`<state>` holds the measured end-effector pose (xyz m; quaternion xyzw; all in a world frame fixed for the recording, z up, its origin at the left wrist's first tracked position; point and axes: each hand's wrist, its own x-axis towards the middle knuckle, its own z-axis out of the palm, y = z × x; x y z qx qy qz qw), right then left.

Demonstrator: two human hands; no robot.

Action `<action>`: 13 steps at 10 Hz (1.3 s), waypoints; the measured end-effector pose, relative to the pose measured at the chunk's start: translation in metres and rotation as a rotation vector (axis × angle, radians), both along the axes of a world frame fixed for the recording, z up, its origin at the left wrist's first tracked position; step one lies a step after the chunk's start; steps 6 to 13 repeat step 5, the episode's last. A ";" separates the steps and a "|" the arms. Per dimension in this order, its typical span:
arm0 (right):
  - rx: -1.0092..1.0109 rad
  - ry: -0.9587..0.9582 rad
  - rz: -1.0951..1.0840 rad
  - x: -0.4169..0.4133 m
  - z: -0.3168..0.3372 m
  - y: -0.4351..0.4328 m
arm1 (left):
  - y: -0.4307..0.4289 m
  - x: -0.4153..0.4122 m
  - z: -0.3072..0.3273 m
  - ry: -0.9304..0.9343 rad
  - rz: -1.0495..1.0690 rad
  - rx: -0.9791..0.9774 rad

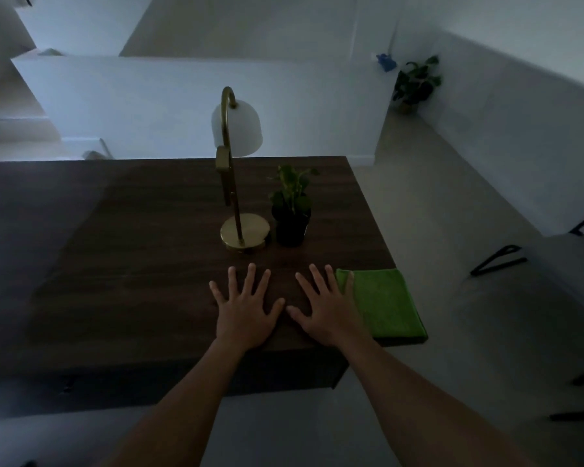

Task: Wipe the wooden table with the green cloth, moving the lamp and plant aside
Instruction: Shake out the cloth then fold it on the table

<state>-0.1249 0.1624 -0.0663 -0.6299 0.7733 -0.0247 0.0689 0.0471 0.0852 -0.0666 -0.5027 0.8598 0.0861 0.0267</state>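
The dark wooden table [142,264] fills the middle of the dim view. A brass lamp [244,232] with a white dome shade stands near the table's centre. Right beside it is a small plant [291,210] in a black pot. A folded green cloth [385,301] lies flat at the table's near right corner. My left hand [245,308] rests palm down on the wood with fingers spread, just in front of the lamp base. My right hand [327,305] lies flat next to it, its outer fingers overlapping the cloth's left edge. Neither hand holds anything.
White low walls stand behind the table. A second potted plant [415,84] and a blue object [385,62] sit in the far right corner of the floor. A grey chair [536,281] with black metal parts is at the right of the table.
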 end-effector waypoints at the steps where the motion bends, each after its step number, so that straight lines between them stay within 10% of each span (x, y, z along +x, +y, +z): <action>1: 0.000 0.014 0.001 0.000 0.000 0.000 | 0.000 -0.001 -0.001 -0.019 0.003 0.002; 13: 0.019 -0.048 0.002 -0.001 0.004 -0.004 | 0.001 -0.003 0.003 -0.010 0.001 -0.013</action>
